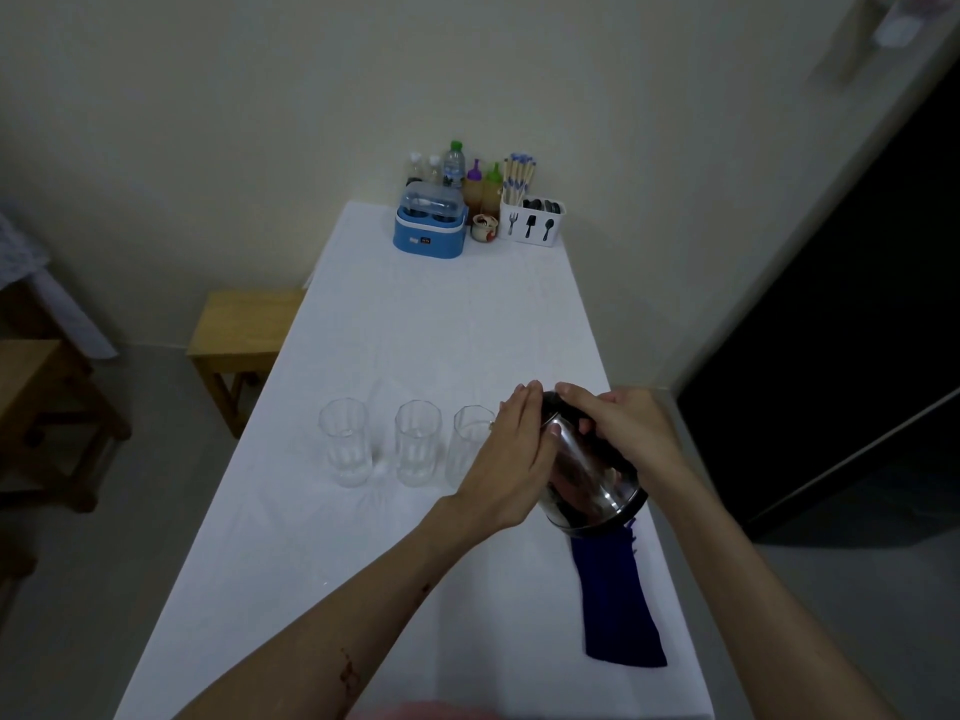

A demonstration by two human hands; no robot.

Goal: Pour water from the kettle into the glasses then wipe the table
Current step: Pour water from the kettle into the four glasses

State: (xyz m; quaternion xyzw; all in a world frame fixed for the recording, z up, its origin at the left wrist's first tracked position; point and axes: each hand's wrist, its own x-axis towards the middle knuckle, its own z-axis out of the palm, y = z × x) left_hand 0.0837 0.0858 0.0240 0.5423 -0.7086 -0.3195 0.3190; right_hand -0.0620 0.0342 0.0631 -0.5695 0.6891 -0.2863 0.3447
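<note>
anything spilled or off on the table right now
No spill shows on the white tablecloth. The three glasses stand upright. Only the steel kettle is tilted, held in both hands toward the nearest glass.

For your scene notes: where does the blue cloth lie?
In the head view, the blue cloth lies on the table's near right side, just behind the tilted kettle.

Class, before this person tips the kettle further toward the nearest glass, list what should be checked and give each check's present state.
1. Kettle held by both hands: ok; right hand grips it, left hand steadies it.
2. Spout over the right glass: cannot tell, the left hand hides it.
3. Three glasses upright: ok.
4. Water level in the kettle: cannot tell.
5. Blue cloth ready for wiping: ok.
</note>
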